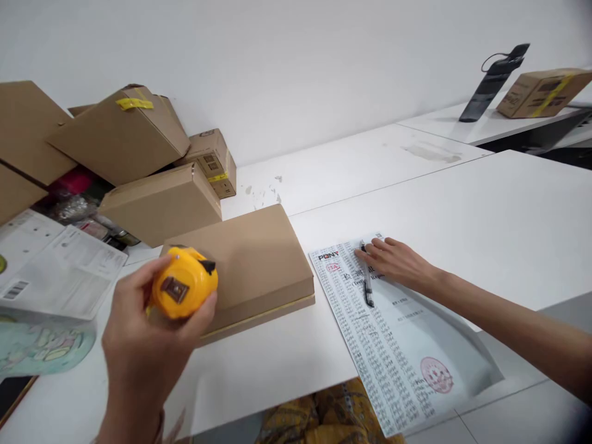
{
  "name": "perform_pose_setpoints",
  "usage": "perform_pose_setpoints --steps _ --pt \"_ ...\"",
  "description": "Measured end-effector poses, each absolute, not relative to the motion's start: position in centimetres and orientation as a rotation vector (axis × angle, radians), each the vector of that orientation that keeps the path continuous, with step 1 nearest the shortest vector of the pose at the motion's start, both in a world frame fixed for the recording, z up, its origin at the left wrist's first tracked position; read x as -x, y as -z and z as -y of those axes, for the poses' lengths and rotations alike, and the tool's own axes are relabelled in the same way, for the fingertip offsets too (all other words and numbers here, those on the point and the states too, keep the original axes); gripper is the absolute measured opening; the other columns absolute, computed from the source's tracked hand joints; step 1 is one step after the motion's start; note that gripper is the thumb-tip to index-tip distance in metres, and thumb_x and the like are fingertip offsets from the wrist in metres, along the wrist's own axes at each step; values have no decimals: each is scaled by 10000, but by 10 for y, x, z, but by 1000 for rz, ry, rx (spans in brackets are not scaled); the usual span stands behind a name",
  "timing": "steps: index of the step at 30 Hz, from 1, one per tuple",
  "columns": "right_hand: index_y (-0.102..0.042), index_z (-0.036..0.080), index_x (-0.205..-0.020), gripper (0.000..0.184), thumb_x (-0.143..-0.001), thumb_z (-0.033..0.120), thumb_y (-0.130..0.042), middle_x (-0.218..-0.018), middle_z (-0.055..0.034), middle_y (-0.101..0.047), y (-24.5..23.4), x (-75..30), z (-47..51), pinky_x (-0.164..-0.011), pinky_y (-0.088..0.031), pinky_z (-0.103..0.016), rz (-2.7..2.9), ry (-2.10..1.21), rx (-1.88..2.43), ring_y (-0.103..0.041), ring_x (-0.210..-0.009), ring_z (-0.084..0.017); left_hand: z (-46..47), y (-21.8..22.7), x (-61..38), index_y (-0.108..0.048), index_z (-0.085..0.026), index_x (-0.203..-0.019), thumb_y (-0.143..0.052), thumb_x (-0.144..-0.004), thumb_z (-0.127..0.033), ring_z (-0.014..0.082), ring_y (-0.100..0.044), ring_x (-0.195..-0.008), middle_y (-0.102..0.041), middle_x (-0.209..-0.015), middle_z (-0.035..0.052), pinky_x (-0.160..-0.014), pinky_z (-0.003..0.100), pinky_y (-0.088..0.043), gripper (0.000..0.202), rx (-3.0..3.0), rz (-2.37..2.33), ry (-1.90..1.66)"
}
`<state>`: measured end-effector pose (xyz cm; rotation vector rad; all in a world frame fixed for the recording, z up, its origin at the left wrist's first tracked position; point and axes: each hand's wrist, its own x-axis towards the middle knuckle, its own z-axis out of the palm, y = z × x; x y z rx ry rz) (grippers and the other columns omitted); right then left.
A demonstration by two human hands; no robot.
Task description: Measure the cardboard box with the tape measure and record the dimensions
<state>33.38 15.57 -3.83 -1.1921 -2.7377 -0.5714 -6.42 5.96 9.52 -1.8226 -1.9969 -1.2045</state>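
My left hand (143, 351) is raised near the table's front edge, its fingers closed round a yellow tape measure (185, 282). Just behind it lies a flat brown cardboard box (259, 259). My right hand (398, 262) rests flat on a printed sheet of paper (393, 345) with a red stamp near its lower corner. The fingers are stretched out and their tips touch a dark pen (367, 283) lying on the sheet. The sheet hangs partly over the table's front edge.
Several cardboard boxes (124, 132) are piled at the back left on the white table (462, 209). Printed leaflets (55, 271) lie at the left. Another box (543, 92) and a dark stand (493, 83) sit on a far table at the right.
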Motion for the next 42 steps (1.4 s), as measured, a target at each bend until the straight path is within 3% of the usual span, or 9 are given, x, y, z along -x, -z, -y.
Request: perform_pose_setpoints --steps 4,7,11,14,18,22,26,31,42 --pt "-668 206 -997 348 -889 -42 -449 -802 -46 -712 40 -340 -166 -667 -467 -318 2780 526 1069 -604 -747 -201 -106 -98 72 -602 -138 -1304 -741 -800 -494 416 -656 -1149 -677 -1256 119 -955 598 -527 632 1808 2178 817" --pt "-593 224 -783 229 -954 112 -488 -703 -38 -671 33 -342 -153 -597 -436 -317 2513 246 1213 -569 -646 -188 -125 -99 80 -608 -148 -1277 -648 -886 -546 411 -640 -1189 -669 -1276 79 -956 594 -530 559 1800 2279 713" --pt "-549 237 -785 233 -994 303 -472 -672 -21 -629 25 -325 -119 -489 -421 -300 1879 -192 1537 -555 -540 -165 -124 -96 75 -501 -148 -1373 -513 -979 -496 421 -497 -1360 -553 -1489 54 -1063 658 -416 525 1859 1983 824" --pt "-603 221 -755 330 -1004 406 -492 -812 -55 -657 27 -307 -101 -552 -506 -324 1557 -671 1541 -619 -632 -172 -100 -82 36 -509 -126 -1383 -695 -894 -267 347 -535 -1347 -586 -1461 89 -1140 574 -416 542 1894 1511 1060" --pt "-671 205 -773 321 -919 490 -641 -963 -90 -663 41 -299 -102 -712 -564 -388 1391 -974 1377 -658 -800 -207 -64 -36 -50 -608 -133 -1192 -570 -913 -141 238 -692 -1110 -741 -1155 94 -957 382 -589 282 2725 1021 1161" --pt "-562 227 -779 321 -877 503 -694 -658 26 -548 55 -303 -107 -536 -453 -322 1254 -1015 1422 -522 -554 -144 -60 11 -111 -580 -9 -1306 -615 -915 -215 323 -706 -1083 -659 -1355 229 -843 419 -626 443 3071 1181 563" --pt "-469 240 -713 329 -908 449 -632 -603 63 -412 58 -305 -106 -475 -293 -279 1342 -851 1528 -334 -515 -107 -66 33 -128 -510 -15 -1413 -551 -990 -377 294 -706 -1066 -533 -1511 217 -781 396 -632 559 3013 1200 251" --pt "-452 246 -725 282 -923 400 -581 -606 61 -407 61 -304 -104 -487 -287 -285 1441 -843 1566 -309 -523 -112 -61 39 -131 -490 -20 -1447 -529 -989 -422 228 -717 -953 -496 -1544 213 -724 340 -626 610 2868 1196 184" --pt "-465 250 -736 272 -933 403 -572 -577 65 -413 62 -303 -101 -460 -279 -277 1473 -827 1614 -322 -489 -112 -62 44 -135 -581 -39 -1353 -553 -952 -442 196 -709 -798 -607 -1431 221 -568 291 -570 569 2781 1139 286"
